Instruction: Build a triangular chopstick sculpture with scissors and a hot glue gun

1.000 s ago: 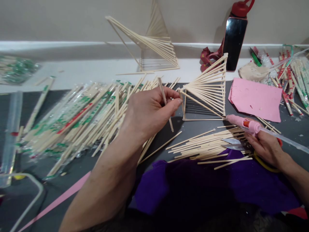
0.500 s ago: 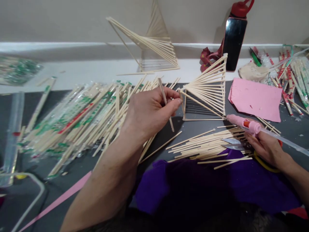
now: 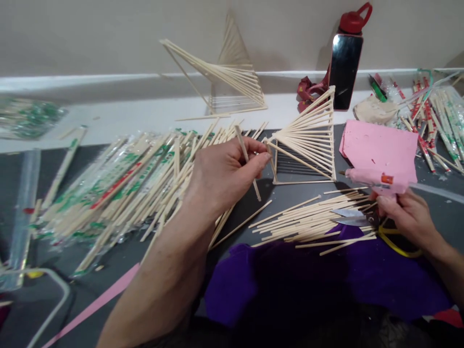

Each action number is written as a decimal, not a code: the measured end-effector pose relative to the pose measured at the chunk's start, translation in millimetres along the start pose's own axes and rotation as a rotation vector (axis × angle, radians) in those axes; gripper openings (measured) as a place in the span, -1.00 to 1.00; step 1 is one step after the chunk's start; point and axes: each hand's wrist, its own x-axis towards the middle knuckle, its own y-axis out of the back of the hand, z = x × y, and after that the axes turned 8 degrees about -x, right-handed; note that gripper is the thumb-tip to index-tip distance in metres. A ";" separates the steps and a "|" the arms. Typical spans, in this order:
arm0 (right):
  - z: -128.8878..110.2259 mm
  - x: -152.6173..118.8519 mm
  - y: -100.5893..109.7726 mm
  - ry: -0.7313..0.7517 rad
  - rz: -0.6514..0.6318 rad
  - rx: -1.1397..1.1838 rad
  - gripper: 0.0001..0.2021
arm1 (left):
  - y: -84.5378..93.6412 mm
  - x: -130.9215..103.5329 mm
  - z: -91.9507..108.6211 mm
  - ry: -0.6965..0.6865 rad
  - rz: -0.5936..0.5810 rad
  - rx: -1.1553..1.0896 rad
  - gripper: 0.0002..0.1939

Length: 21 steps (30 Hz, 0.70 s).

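My left hand pinches the left corner of a stick frame with thumb and index finger, while a loose stick slants through its fingers. Thin sticks fan across the frame from its left corner to the upright on its right. My right hand is wrapped round the handle of a pink glue gun. The gun's nozzle points left, a little apart from the frame's lower right corner. Below lie many bare sticks and open-bladed scissors with yellow handles.
Wrapped chopsticks cover the left side. A second stick structure stands at the back. Pink sheets, a phone against a red-capped bottle, and red-wrapped sticks are at the right. Purple cloth lies in front.
My right hand has drawn the glue gun away from the frame's lower right corner, and the gun has turned more level. My left hand keeps its grip. The whole view has shifted slightly.
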 end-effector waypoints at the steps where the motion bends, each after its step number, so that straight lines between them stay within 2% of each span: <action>1: 1.5 -0.2 2.7 -0.052 0.006 0.091 -0.75 | 0.3 0.1 0.4 0.010 -0.004 -0.002 -0.73; 4: 2.2 4.4 15.1 -0.175 0.052 0.424 -0.76 | 5.4 -1.0 4.0 0.050 0.028 -0.026 -0.74; 6: 2.7 13.1 25.1 -0.216 0.111 0.552 -0.77 | 12.7 -4.2 10.6 0.071 0.082 -0.126 -0.78; 9: 10.3 32.0 36.5 -0.280 0.152 0.570 -0.71 | 25.0 -13.6 27.2 0.065 0.120 -0.504 -0.81; 12: 25.0 51.1 39.9 -0.313 0.129 0.516 -0.66 | 29.6 -25.8 42.9 0.020 0.064 -0.819 -0.75; 18: 52.4 77.2 42.5 -0.333 0.105 0.354 -0.74 | 11.8 -36.8 54.2 -0.032 -0.123 -0.952 -0.73; 20: 57.2 80.2 47.7 -0.315 0.091 0.113 -0.73 | 4.8 -35.5 58.0 -0.028 -0.135 -1.006 -0.73; 21: 57.4 80.0 50.8 -0.280 0.081 -0.127 -0.74 | 1.7 -34.6 60.5 -0.030 -0.140 -1.031 -0.74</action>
